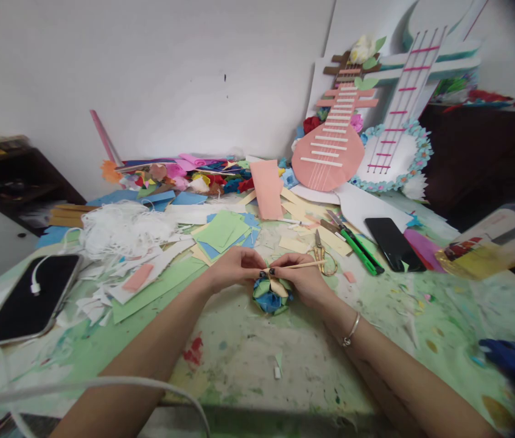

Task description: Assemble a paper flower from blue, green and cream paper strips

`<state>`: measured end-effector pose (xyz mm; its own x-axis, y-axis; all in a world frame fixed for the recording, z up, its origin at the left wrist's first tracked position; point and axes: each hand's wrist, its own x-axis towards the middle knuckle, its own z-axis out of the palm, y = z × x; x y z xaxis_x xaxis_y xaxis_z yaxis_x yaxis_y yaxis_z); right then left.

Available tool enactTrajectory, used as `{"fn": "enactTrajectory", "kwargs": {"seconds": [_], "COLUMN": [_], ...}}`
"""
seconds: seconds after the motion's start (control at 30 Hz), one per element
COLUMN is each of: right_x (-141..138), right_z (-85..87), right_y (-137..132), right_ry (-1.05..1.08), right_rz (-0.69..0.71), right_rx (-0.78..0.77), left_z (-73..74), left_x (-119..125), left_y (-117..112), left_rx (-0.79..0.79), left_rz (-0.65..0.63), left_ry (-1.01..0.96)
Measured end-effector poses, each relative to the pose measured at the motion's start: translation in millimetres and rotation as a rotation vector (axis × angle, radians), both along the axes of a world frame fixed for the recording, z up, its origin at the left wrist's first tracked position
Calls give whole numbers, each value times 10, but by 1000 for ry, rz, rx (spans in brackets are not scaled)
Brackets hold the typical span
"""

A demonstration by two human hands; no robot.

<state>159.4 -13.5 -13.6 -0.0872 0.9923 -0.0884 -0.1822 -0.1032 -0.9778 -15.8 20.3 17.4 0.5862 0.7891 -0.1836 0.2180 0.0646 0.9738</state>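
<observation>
Both of my hands meet over the table around a small blue and green paper flower (267, 302). My left hand (237, 267) pinches at the flower's upper edge with thumb and fingers. From the other side, my right hand (302, 281) is closed at the same spot, with a thin wooden stick (305, 264) held in its fingers and pointing right. A pale cream petal (279, 288) shows on the flower just below the fingertips. The fingers hide exactly where stick and paper touch. Gold-handled scissors (329, 263) lie just beyond my right hand.
Green paper sheets (221, 232) and a heap of white string (123, 225) lie to the left, near a phone (31, 298). On the right are a green utility knife (360, 250) and another phone (394, 243). Paper instruments (330, 152) lean against the wall.
</observation>
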Motion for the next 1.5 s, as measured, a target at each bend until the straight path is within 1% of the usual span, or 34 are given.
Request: {"fn": "enactTrajectory", "kwargs": {"seconds": [0.1,0.2,0.3,0.43,0.57,0.73,0.9,1.03,1.17,1.3,1.4,1.5], "right_x": [-10,-11,5,30,46,57,75,98,123,130,102,55], "right_z": [-6,-32,-48,-36,-23,-43,-54,-14,-6,5,29,42], "right_y": [4,19,30,24,11,8,33,62,73,51,22,-6], "right_ry": [-42,-91,-118,-107,-88,-69,-84,-192,-306,-333,-345,-295], "right_rz": [-8,3,14,45,94,118,134,165,165,148,127,111], "right_rx": [26,65,80,108,108,102,139,144,165,169,173,172], "left_z": [-49,-111,-146,-153,-170,-198,-164,-135,-152,-162,-131,-96], "left_x": [28,69,92,114,160,206,213,198,192,194,186,166], "left_y": [-24,-42,-51,-72,-103,-143,-181,-164,-139,-147,-158,-147], "left_rx": [15,111,170,229,292,420,534,539,523,540,540,536], "left_rz": [22,66,58,36,67,141,157,116,74,48,21,-1], "left_ry": [67,112,114,107,153,286,407,412,388,367,341,294]}}
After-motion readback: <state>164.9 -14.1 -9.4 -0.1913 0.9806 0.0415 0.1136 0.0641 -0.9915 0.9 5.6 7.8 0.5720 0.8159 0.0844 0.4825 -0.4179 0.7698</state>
